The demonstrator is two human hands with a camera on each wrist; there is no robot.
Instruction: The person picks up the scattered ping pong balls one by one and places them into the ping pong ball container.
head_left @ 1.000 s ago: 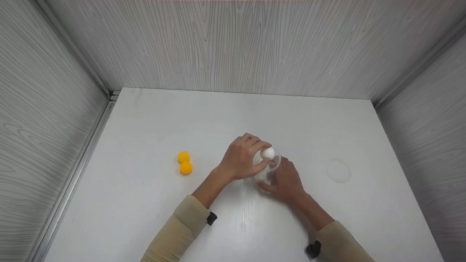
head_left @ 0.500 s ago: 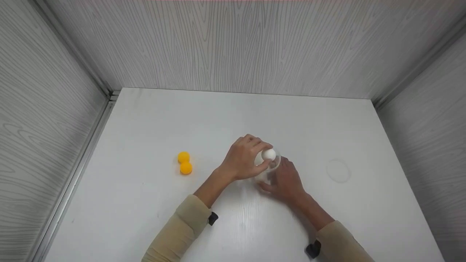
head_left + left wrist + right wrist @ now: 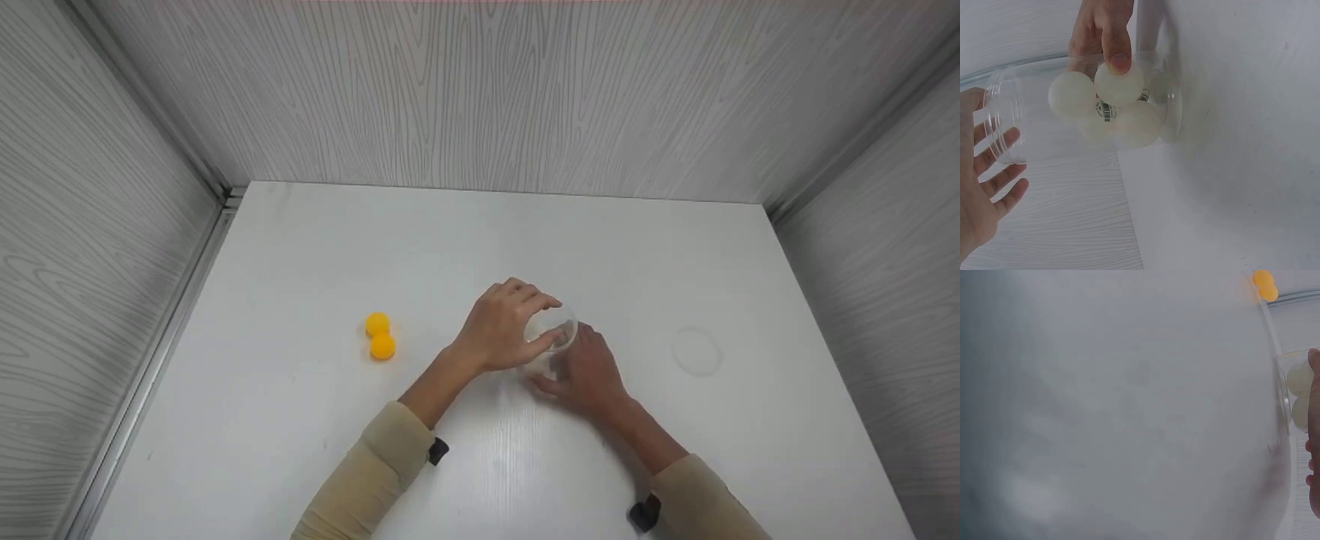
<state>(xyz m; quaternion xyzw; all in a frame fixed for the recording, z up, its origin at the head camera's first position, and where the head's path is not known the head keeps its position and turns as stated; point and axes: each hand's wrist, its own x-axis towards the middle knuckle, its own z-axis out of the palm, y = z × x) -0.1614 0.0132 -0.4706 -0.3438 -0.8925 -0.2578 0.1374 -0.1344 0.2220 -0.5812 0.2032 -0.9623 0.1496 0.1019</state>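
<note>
A clear plastic jar (image 3: pixel 1036 138) stands upright on the table with several white ping-pong balls (image 3: pixel 1072 95) in its lower part. My left hand (image 3: pixel 496 326) is over the jar's mouth, thumb and fingers spread apart at the rim with nothing between them. Low on the jar, my right hand (image 3: pixel 592 375) grips its side; the thumb presses against the wall in front of a ball in the left wrist view. The right wrist view catches only part of that hand and the jar's base at its right edge.
Two orange ping-pong balls (image 3: pixel 381 346) lie together on the white table (image 3: pixel 450 232), left of the hands. A thin transparent disc (image 3: pixel 697 374), like a lid, lies to the right. Wood-grain panels (image 3: pixel 480 90) enclose the back and both sides.
The white ball that my left fingers pinched over the jar's mouth has been let go and is gone from between them. My right hand has stayed in place on the jar.
</note>
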